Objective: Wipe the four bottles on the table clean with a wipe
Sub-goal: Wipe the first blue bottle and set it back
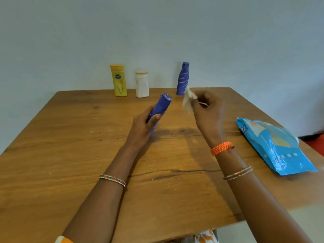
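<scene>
My left hand (142,128) grips a purple bottle (162,106) and holds it tilted above the wooden table (70,137), its top pointing away and to the right. My right hand (207,111) pinches a crumpled white wipe (188,100) just right of that bottle, apart from it. Along the far edge stand three bottles: a yellow one (119,80), a white one (142,84) and a second purple one (183,78), all upright.
A blue pack of wipes (273,146) lies flat near the table's right edge. A pale wall rises directly behind the row of bottles. Bare wood stretches across the table's left half and front.
</scene>
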Motion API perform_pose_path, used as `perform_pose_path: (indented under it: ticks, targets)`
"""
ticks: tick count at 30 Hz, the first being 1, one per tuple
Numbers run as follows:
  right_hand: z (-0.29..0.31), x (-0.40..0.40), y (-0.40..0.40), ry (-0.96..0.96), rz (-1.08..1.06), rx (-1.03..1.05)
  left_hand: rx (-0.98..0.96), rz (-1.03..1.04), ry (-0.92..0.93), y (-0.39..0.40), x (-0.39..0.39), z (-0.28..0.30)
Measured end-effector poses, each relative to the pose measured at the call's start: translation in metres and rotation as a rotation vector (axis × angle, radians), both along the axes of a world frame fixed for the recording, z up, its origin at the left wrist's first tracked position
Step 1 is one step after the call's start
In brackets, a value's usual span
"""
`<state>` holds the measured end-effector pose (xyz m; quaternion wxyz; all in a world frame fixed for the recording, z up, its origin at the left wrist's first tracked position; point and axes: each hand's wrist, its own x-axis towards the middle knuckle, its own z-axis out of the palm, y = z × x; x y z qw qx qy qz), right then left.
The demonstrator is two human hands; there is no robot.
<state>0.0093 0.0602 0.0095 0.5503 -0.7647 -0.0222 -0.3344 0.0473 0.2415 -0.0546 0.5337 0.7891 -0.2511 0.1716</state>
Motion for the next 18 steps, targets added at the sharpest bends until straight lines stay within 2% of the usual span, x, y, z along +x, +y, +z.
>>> perform_pose_path:
  ticks: [3, 7, 10, 16, 18]
  targets:
    - [-0.006, -0.002, 0.012, -0.075, 0.054, -0.235, 0.016, -0.016, -0.009, -0.004, 0.000, 0.000]
    - [-0.005, -0.005, 0.022, -0.266, 0.143, -0.566, 0.033, -0.016, 0.026, -0.002, -0.003, 0.001]
    - [0.000, -0.002, 0.021, -0.361, 0.126, -0.791, 0.068, 0.012, 0.067, -0.001, -0.004, 0.002]
    - [0.015, 0.002, 0.026, -0.287, 0.074, -0.893, 0.036, -0.010, 0.094, -0.004, -0.007, 0.004]
    - [0.015, -0.005, 0.031, -0.332, 0.095, -0.962, 0.027, -0.013, 0.098, -0.005, -0.010, 0.005]
